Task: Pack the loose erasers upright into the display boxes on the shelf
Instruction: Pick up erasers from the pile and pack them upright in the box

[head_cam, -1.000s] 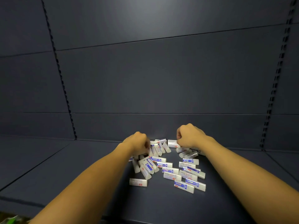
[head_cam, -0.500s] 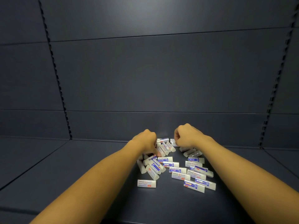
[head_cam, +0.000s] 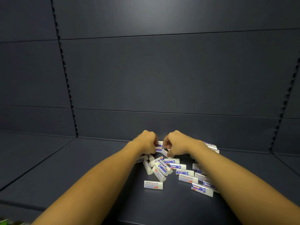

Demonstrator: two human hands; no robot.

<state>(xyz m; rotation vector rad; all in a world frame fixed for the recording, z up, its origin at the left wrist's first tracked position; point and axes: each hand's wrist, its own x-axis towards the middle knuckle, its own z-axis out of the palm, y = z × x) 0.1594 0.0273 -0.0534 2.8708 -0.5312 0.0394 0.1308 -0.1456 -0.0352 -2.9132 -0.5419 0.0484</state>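
Several loose erasers [head_cam: 174,168], white with blue and red labels, lie scattered flat on the dark shelf [head_cam: 68,163]. One eraser [head_cam: 153,184] lies apart at the front of the pile. My left hand [head_cam: 146,142] and my right hand [head_cam: 176,143] are side by side at the back of the pile, fingers curled down into it. Each hand grips erasers; white ends show between the two hands. A few more erasers [head_cam: 211,146] lie behind my right wrist. No display box is in view.
The dark back wall [head_cam: 162,78] of the shelf unit rises just behind the hands, with slotted uprights [head_cam: 68,88] left and right [head_cam: 285,101]. Bare shelf surface stretches to the left and right of the pile.
Both hands have moved closer together at the back of the pile, the right hand shifting left. The view has shifted, so the pile sits slightly more to the right.
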